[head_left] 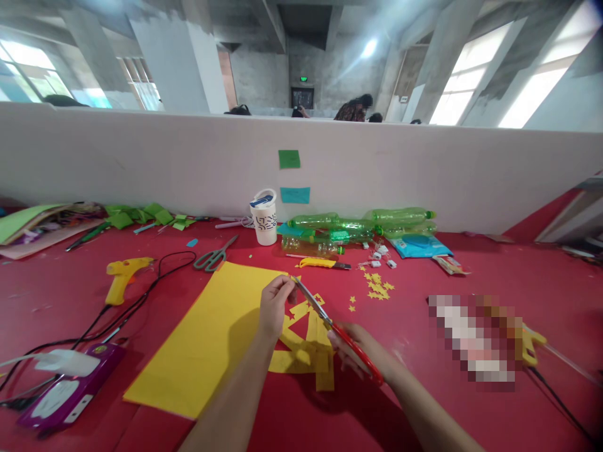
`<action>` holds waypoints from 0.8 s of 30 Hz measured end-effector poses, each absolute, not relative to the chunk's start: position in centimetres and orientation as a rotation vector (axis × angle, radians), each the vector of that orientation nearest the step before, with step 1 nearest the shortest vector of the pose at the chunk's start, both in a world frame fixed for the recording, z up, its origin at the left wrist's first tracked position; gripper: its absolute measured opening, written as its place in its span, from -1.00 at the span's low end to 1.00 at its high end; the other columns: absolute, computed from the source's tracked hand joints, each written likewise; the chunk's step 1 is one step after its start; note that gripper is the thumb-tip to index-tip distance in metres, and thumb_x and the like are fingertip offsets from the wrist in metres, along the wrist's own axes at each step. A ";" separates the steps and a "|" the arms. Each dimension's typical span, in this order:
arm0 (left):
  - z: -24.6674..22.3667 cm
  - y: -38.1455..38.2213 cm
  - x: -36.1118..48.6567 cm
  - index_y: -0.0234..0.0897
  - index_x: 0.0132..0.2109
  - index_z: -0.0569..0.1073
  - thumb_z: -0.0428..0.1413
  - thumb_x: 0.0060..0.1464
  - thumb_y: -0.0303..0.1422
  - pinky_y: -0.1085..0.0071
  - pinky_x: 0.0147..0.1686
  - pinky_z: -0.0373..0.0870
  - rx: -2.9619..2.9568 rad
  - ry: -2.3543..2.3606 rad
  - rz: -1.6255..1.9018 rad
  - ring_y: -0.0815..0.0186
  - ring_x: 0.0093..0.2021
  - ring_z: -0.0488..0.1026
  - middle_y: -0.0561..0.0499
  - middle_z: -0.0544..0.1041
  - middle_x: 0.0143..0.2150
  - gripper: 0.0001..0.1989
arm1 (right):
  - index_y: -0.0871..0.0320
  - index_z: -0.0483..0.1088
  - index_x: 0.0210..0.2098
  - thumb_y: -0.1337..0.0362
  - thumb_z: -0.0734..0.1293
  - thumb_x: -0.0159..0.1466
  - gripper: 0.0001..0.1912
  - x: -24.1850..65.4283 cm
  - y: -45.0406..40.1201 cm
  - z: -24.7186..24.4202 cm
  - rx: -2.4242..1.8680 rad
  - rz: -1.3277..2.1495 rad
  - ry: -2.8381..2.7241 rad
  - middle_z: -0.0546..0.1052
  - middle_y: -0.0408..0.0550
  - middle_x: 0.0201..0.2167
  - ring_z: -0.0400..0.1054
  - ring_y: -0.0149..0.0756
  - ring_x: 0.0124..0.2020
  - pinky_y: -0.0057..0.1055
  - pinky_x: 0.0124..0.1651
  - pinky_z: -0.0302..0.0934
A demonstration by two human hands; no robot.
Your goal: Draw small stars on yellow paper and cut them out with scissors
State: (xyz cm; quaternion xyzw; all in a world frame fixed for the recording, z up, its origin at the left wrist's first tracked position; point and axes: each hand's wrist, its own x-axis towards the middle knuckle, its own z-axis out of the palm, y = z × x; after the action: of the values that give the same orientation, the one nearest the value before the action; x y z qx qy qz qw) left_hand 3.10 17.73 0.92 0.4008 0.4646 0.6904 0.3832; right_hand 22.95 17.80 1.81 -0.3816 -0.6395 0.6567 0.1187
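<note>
My right hand (351, 345) is wrapped round the red handles of a pair of scissors (325, 312), its blades pointing up and left. The blade tips reach the fingertips of my left hand (274, 306), which pinches a tiny yellow piece, mostly hidden by the fingers. Under both hands lie yellow paper scraps (308, 358), some with cut-out shapes. A large yellow sheet (188, 351) spreads out to the left, partly beneath my left forearm. Small yellow stars (377, 289) are heaped to the right of the scissors, with a few lying apart.
A yellow utility knife (320, 263), green plastic bottles (348, 226) and a white cup (264, 220) are at the back. Grey scissors (214, 256), a yellow glue gun (122, 276) with cable and a purple power strip (75, 389) lie left. Another glue gun (531, 345) lies right.
</note>
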 end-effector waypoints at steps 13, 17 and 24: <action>0.8 17.9 3.1 -0.30 -0.51 0.35 0.05 0.04 -0.35 0.49 -0.54 0.19 1.009 1.180 1.767 0.44 -0.58 0.20 0.11 0.27 -0.61 -0.80 | 0.15 0.13 -0.50 -0.06 0.22 0.21 -0.59 22.9 17.9 1.4 -1.114 1.892 -1.893 0.12 -0.34 -0.75 0.01 -0.57 -0.77 -0.59 -0.66 -0.01; 0.9 17.8 3.1 -0.30 -0.51 0.35 0.05 0.03 -0.35 0.49 -0.54 0.19 1.000 1.177 1.767 0.44 -0.58 0.19 0.11 0.27 -0.62 -0.80 | 0.15 0.12 -0.51 -0.07 0.20 0.22 -0.58 22.9 17.9 1.5 -1.097 1.890 -1.901 0.11 -0.34 -0.73 -0.02 -0.58 -0.77 -0.60 -0.67 -0.03; 0.9 17.8 3.1 -0.30 -0.51 0.34 0.04 0.05 -0.34 0.49 -0.53 0.19 1.008 1.173 1.758 0.44 -0.57 0.20 0.11 0.27 -0.61 -0.80 | 0.15 0.12 -0.50 -0.09 0.18 0.22 -0.57 22.9 17.8 1.9 -1.108 1.874 -1.910 0.11 -0.34 -0.74 -0.02 -0.58 -0.77 -0.59 -0.67 -0.04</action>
State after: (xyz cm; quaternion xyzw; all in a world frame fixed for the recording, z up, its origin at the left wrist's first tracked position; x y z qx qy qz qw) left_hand 3.07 17.75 0.93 0.3965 0.4615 0.6915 0.3895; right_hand 22.88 17.78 1.93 -0.3798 -0.6545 0.6422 0.1222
